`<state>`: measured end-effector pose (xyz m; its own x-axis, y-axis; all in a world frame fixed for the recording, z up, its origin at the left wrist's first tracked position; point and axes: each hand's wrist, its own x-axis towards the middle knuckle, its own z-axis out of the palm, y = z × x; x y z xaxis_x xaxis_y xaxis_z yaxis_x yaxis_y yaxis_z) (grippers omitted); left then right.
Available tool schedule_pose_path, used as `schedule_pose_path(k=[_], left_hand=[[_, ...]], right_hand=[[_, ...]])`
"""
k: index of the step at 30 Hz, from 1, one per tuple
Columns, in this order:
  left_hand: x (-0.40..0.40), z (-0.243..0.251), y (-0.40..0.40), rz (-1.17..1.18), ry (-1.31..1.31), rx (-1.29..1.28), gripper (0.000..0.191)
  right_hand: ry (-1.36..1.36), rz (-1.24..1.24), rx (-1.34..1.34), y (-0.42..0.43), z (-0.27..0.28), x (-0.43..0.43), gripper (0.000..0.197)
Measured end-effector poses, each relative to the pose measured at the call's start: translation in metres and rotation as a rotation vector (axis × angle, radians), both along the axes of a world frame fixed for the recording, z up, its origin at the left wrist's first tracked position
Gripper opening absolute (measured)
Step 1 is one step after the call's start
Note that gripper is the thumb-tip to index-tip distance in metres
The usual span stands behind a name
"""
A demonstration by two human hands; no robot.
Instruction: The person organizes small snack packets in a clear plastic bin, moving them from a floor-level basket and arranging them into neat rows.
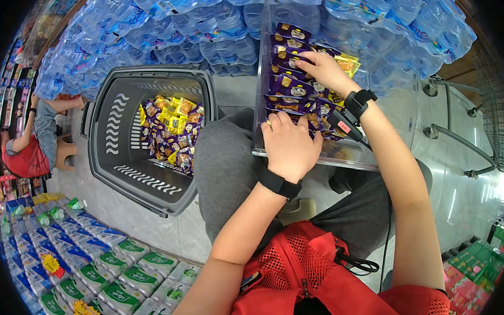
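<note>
A clear plastic bin (259, 83) lies across my knees. Inside it, purple snack packets (290, 86) stand in an overlapping row along the left side, with more packed loosely to their right. My left hand (292, 142) is over the near end of that row, fingers bent onto the packets there. Farther up, my right hand (331, 74) touches the row with thumb and fingertips. Whether either hand grips a packet is hidden. A yellow snack packet (347, 66) shows just beyond my right hand.
A grey plastic basket (109, 162) with mixed purple and yellow packets (174, 127) stands left of my knee. Shrink-wrapped water bottles (209, 23) are stacked ahead. Tissue packs (107, 270) lie at lower left. Metal rails (462, 131) are at right. Another person (28, 149) sits at far left.
</note>
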<state>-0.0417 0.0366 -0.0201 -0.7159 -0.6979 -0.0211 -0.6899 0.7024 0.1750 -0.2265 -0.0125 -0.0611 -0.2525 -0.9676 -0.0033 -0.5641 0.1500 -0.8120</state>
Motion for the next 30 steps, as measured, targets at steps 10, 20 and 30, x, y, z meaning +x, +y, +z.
schedule_pose_path(k=[10,20,30], left_hand=[[-0.003,0.009,0.0,0.082,0.372,-0.066,0.023],[0.001,0.01,0.004,0.113,0.48,-0.098,0.027],[0.002,0.011,0.003,0.105,0.439,-0.04,0.03]], right_hand=[[-0.015,-0.063,-0.05,0.001,0.003,0.014,0.036],[-0.496,-0.043,0.509,0.027,0.019,0.014,0.019],[-0.767,-0.161,0.299,0.031,0.011,0.021,0.015]])
